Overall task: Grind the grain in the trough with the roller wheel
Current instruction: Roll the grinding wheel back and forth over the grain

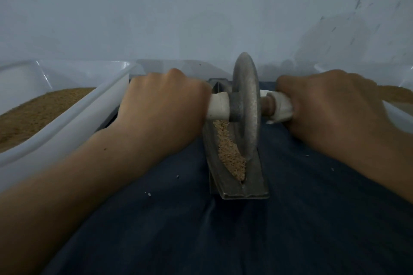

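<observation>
A grey metal roller wheel (245,105) stands upright in a narrow metal trough (243,187) that runs away from me on a dark blue cloth. Pale tan grain (228,152) lies in the trough's groove on the near side of the wheel. The wheel sits toward the far part of the trough. My left hand (161,107) grips the white-wrapped left handle (218,106) of the axle. Around the white-wrapped right handle (280,107), my right hand (330,105) is curled. The far end of the trough is hidden behind the wheel and hands.
A clear plastic tub (67,118) holding brown ground meal stands at the left, close to my left forearm. Another clear tub (397,116) with brown meal is at the right edge. A pale wall rises just behind. A few white crumbs dot the blue cloth (201,230).
</observation>
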